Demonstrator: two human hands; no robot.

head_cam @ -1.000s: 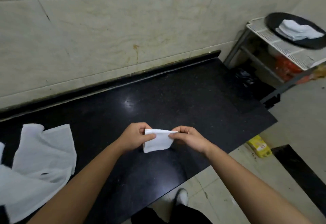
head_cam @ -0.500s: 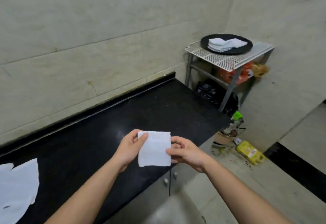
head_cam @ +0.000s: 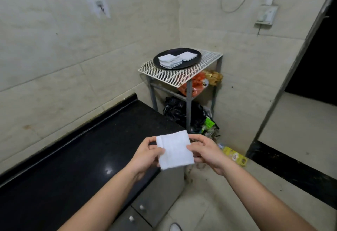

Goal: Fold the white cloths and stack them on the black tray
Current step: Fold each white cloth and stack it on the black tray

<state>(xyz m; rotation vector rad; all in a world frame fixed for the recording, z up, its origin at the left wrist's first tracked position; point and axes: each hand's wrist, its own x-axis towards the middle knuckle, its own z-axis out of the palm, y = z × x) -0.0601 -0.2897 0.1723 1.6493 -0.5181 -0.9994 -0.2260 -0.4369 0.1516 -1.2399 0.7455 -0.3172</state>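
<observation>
White folded cloth (head_cam: 174, 150) was pinched at its side edges by left hand (head_cam: 145, 155) and right hand (head_cam: 206, 151), black tray (head_cam: 197, 58) well beyond

The folded cloth (head_cam: 174, 149) has risen from just above the counter (head_cam: 91, 148) and turned flat toward the camera. The left hand (head_cam: 145, 155) and right hand (head_cam: 206, 151) now pinch its side edges instead of its top edge. The view has swung right, so the tray (head_cam: 197, 56) on the rack (head_cam: 182, 77) now sits mid-frame (the loose cloths at the left have dropped out of sight).
</observation>
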